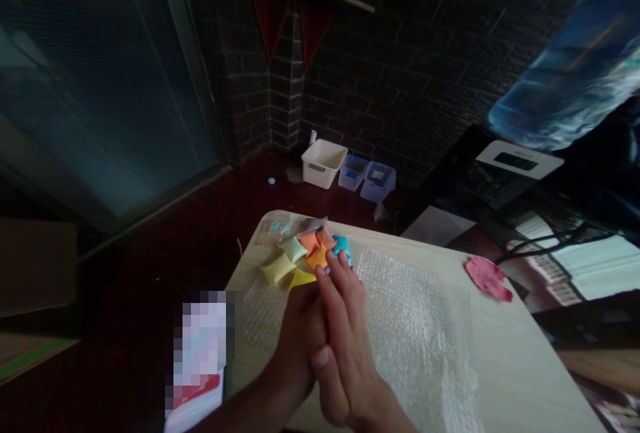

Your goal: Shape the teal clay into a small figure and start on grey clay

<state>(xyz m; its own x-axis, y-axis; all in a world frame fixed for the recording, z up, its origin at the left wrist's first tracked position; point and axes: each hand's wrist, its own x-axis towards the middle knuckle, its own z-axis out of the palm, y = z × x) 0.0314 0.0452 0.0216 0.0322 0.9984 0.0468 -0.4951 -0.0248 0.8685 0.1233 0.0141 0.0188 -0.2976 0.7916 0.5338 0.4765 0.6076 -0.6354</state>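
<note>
My left hand (306, 326) and my right hand (345, 333) are pressed palm to palm above the table (520, 346). The right fingers point forward, straight and close together, and cover most of the left fingers. Whatever lies between the palms, if anything, is hidden. Just beyond the fingertips is a cluster of small coloured packets, among them a yellow-green packet (279, 267), an orange packet (318, 257) and a teal packet (341, 245). Bubble wrap (415, 313) is spread under my hands. A flattened pink piece (487, 277), like soft clay, sits by the table's right edge.
A blurred phone-like screen (200, 353) is at the table's left edge. On the dark red floor beyond are a white bin (320, 176) and two clear bins (379, 187). To the right stands a water dispenser (520, 156) with a large blue bottle (560, 79).
</note>
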